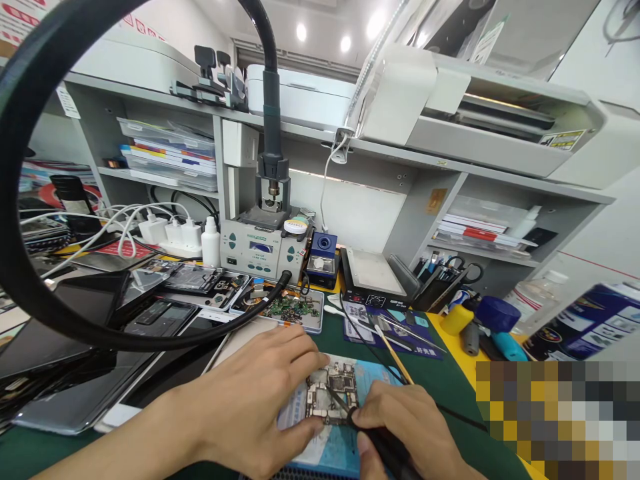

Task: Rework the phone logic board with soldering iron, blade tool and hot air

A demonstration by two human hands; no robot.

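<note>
Left hand (265,393) flat and low here, thumb and fingers closed around the edges of a circuit board (341,384), which lies on a blue-and-white pad (327,453). Right hand (407,417) clamped on a black-handled tool (387,453), its slim tip angled over the board. The two hands are near each other, apart.

Out onto the green mat (440,373): a wooden-handled stick (397,357) lies just beyond the right hand, and a tray (315,329) of small green parts sits past the left. Phones (90,380) crowd the left side, some overlapping, under a looping black hose (150,343).

Behind, a grey control unit (263,250) stands between a white bottle (211,243) and a blue stand (324,247). Grey shelving (395,157) rises at the back, a large white machine (480,143) on its top right; ceiling lights (345,44) glow overhead.
</note>
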